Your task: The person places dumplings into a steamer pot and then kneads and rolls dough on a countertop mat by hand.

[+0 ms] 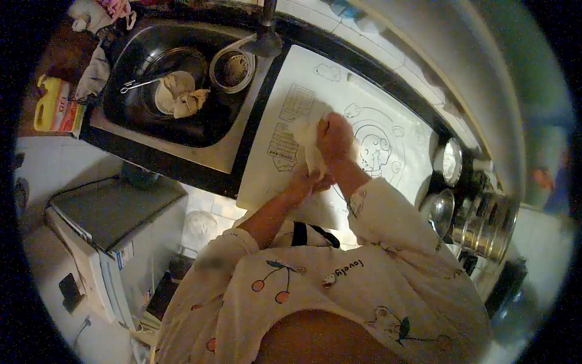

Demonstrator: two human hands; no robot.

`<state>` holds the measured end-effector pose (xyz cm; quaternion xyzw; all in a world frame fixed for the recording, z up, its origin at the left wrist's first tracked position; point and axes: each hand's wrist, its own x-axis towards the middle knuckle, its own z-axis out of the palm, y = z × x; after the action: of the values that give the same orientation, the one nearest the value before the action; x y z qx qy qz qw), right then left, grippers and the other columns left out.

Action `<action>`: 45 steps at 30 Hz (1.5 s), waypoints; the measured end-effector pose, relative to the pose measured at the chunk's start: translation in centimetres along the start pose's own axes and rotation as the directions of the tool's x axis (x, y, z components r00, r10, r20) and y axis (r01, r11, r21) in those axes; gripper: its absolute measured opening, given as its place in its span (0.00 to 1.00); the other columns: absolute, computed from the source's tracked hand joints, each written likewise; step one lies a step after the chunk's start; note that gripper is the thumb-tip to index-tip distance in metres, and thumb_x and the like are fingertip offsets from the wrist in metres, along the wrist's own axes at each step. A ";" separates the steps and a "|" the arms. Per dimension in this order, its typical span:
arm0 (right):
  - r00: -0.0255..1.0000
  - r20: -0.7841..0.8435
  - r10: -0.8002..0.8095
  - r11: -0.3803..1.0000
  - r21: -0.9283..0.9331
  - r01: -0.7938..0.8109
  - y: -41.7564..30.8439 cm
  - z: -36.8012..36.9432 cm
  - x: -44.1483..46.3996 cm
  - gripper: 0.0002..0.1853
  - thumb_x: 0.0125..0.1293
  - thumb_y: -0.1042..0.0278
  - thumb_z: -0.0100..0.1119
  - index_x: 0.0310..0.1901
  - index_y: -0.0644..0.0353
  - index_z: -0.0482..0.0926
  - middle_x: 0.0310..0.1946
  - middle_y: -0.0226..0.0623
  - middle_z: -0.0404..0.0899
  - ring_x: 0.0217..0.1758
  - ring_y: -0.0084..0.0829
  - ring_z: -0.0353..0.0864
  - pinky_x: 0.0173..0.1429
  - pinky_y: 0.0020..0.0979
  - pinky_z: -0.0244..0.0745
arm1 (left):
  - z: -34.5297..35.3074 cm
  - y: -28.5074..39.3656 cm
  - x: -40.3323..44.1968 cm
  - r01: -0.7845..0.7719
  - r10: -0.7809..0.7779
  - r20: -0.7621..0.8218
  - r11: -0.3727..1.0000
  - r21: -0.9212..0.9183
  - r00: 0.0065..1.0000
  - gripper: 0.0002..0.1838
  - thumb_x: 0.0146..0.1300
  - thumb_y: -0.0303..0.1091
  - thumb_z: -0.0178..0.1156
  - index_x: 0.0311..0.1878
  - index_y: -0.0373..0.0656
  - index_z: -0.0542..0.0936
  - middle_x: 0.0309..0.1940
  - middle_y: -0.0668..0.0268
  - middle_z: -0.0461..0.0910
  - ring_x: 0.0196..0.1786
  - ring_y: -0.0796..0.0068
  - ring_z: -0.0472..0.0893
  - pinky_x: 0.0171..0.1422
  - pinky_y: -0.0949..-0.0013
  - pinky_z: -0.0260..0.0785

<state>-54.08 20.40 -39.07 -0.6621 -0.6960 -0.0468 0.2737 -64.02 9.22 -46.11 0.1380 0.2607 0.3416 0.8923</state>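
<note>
A white mat (273,188) printed with line drawings lies on the dark counter. Over its middle, my right hand (335,134) is closed in a fist around the upper part of a pale, soft, dough-like piece (311,151). Just below, my left hand (310,183) pinches the lower end of the same piece. The piece hangs stretched between the two hands, partly hidden by my fingers.
At the left, a black sink (200,130) holds a bowl (163,100) with a cloth and a round metal container (232,70). A yellow bottle (51,106) stands beyond it. Metal pots (488,227) and a bowl (441,212) line the right side.
</note>
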 end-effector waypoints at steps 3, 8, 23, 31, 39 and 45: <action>0.995 -0.009 0.101 0.995 -0.023 -0.101 0.1 -0.1 1.9 0.16 0.67 0.56 0.47 0.32 0.61 0.76 0.27 0.50 0.76 0.31 0.54 0.75 0.39 0.50 0.70 | 1.0 1.0 -0.5 -0.056 0.056 -0.014 0.998 -0.027 0.998 0.23 0.69 0.46 0.53 0.58 0.40 0.66 0.49 0.57 0.76 0.47 0.62 0.80 0.52 0.59 0.76; 0.945 0.193 0.265 0.961 0.032 -0.276 -2.1 -3.9 -1.7 0.19 0.65 0.53 0.51 0.25 0.59 0.77 0.24 0.49 0.76 0.29 0.53 0.76 0.35 0.50 0.70 | 3.1 2.9 -2.0 -0.064 0.063 -0.096 0.998 -0.002 0.993 0.18 0.65 0.38 0.58 0.56 0.44 0.69 0.47 0.63 0.76 0.46 0.67 0.79 0.48 0.65 0.75; 0.999 0.047 0.014 1.000 -0.004 -0.014 -1.8 -1.5 -2.1 0.14 0.60 0.59 0.56 0.23 0.60 0.74 0.27 0.46 0.76 0.30 0.51 0.75 0.35 0.49 0.69 | 1.8 3.5 -2.7 0.084 -0.086 -0.045 0.995 -0.050 0.995 0.12 0.57 0.29 0.61 0.44 0.39 0.76 0.36 0.65 0.79 0.39 0.71 0.79 0.41 0.69 0.72; 0.998 0.026 0.050 0.921 0.385 -0.057 1.3 -6.4 -3.0 0.12 0.60 0.62 0.56 0.33 0.63 0.81 0.31 0.47 0.79 0.35 0.51 0.77 0.41 0.44 0.74 | 6.8 11.0 -6.7 -0.100 0.330 0.263 -0.436 0.894 0.907 0.15 0.63 0.32 0.55 0.53 0.41 0.75 0.49 0.56 0.77 0.53 0.64 0.77 0.59 0.63 0.68; 0.930 0.356 -0.094 0.890 0.448 -0.081 6.5 -3.6 -7.3 0.31 0.55 0.61 0.64 0.61 0.59 0.69 0.57 0.46 0.73 0.59 0.44 0.72 0.64 0.40 0.66 | 8.4 14.0 4.6 -0.079 -0.039 0.072 -0.702 0.707 0.997 0.27 0.57 0.50 0.62 0.53 0.40 0.74 0.51 0.53 0.77 0.50 0.52 0.76 0.56 0.59 0.70; 0.634 0.746 -0.204 0.693 0.568 -0.445 10.7 -13.2 -6.9 0.35 0.47 0.63 0.73 0.60 0.55 0.72 0.53 0.42 0.77 0.58 0.42 0.73 0.63 0.41 0.66 | 9.5 10.1 6.0 -0.147 -0.393 0.103 -0.083 0.986 0.914 0.37 0.46 0.52 0.74 0.55 0.37 0.75 0.45 0.52 0.81 0.48 0.60 0.80 0.55 0.61 0.70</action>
<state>-39.86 9.87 -34.10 -0.5071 -0.6538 0.5289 0.1889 -60.39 19.99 -36.24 0.7797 0.2673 -0.0774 0.5610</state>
